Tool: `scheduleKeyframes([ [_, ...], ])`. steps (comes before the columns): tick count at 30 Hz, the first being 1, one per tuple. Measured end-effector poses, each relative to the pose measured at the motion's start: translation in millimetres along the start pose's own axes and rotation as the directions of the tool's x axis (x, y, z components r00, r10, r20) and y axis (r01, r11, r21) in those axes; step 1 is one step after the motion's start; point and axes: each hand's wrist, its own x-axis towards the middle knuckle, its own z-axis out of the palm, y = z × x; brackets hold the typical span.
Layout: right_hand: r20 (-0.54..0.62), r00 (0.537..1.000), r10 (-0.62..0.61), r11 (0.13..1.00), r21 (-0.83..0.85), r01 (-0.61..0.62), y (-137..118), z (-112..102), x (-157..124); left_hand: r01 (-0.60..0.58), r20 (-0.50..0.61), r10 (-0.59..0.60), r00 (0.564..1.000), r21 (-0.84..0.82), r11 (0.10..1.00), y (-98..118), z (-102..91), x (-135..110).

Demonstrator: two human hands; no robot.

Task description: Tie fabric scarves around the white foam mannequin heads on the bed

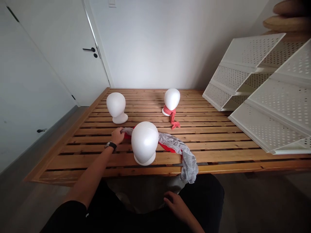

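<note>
My left hand (118, 135), with a watch on its wrist, is closed on one end of a grey scarf (172, 141). That scarf runs behind the nearest white foam mannequin head (145, 142), and its other end hangs over the front edge of the slatted wooden platform. Red cloth (166, 148) shows under the grey one. Low near my knee, my right hand (175, 204) holds nothing, its fingers apart. Farther back stands another white foam head (169, 101) with a coral-red scarf (172, 118) tied round its neck. A bare foam head (116, 107) stands at the back left.
The slatted wooden platform (218, 157) reaches back to a white wall. White perforated shelf bins (279, 97) stand on its right side, with tan rounded objects (286, 24) above. White doors with black handles (89, 49) are at the left.
</note>
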Motion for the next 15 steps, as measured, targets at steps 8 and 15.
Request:
scheduleKeyframes([
  [8, -0.052, 0.993, -0.105, 0.988, 0.107, 0.11, -50, -12, -18, -0.056, 0.016, 0.064, 0.998, -0.314, 0.948, 106, -50.9, 118],
  [15, -0.401, 0.843, -0.359, 0.918, 0.011, 0.396, -150, -129, 0, -0.21, 0.121, 0.281, 0.952, -0.406, 0.889, 273, -80.9, 233],
])
